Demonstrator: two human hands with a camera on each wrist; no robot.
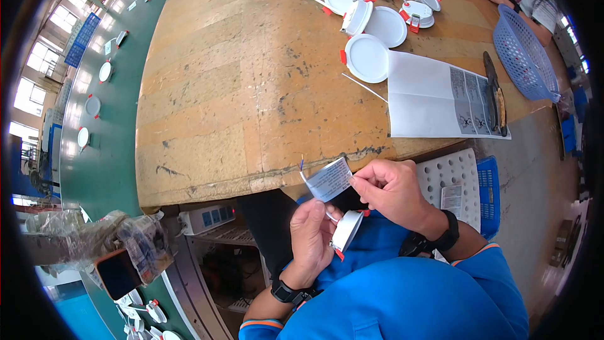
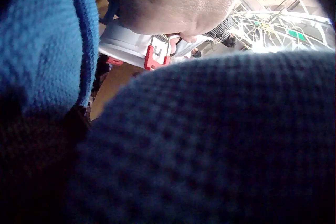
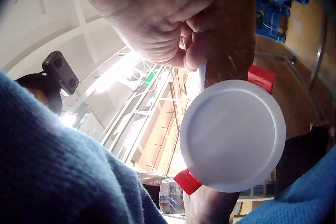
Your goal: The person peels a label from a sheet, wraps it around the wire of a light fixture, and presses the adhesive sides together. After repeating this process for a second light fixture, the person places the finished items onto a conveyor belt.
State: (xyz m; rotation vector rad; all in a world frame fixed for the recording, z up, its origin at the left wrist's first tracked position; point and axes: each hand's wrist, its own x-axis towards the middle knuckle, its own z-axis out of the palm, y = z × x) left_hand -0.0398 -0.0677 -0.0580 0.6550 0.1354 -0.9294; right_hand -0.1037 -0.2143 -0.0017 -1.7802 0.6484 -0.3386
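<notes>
In the head view my left hand (image 1: 308, 236) holds a round white LED downlight (image 1: 346, 233) on its side, the thumb and forefinger up at its short cable. My right hand (image 1: 396, 192) pinches the right end of a silvery printed label (image 1: 330, 179) between thumb and forefinger. That label lies across the cable, just above the left fingertips, and bare wire ends poke out past it. The right wrist view shows the downlight's flat white face (image 3: 233, 136) with red-tipped clips on opposite sides. In the left wrist view a red clip (image 2: 156, 56) with its spring shows below the hand.
Several downlights (image 1: 367, 58) lie at the table's far side, near a printed sheet (image 1: 418, 97) with a dark-handled tool (image 1: 495, 97) on it. A blue basket (image 1: 522, 50) stands at the right, by another person's arm. A green conveyor (image 1: 119, 151) carrying lamps runs along the left.
</notes>
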